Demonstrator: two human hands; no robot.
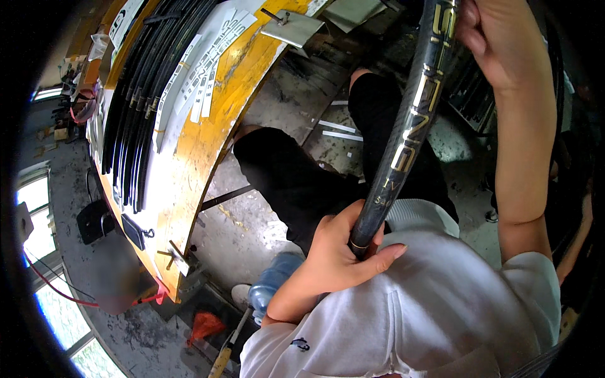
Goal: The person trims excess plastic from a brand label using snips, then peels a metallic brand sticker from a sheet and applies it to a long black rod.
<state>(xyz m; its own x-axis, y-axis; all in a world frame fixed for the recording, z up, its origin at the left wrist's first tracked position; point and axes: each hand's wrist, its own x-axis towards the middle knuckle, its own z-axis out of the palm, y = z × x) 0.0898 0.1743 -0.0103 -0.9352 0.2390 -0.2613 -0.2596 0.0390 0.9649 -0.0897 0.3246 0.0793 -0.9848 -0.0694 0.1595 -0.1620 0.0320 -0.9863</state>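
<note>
A glossy black carbon rod tube (403, 142) with gold lettering slants across in front of my body, its lower end near my belly. My left hand (343, 252) is wrapped round that lower end, the thumb lying past it on the near side. Up at the top right, my right hand (495, 41) holds the upper part of the tube from the right; some of its fingertips are hidden behind it. The tube's far end runs out of the picture.
To my left stands a worn yellow-topped bench (195, 164) with a bundle of thin black rods (135, 107) and printed white strips (208, 69). Metal clamps (293, 28) sit on its edge. A blue water bottle (274, 283) and a red bag (205, 327) are on the floor.
</note>
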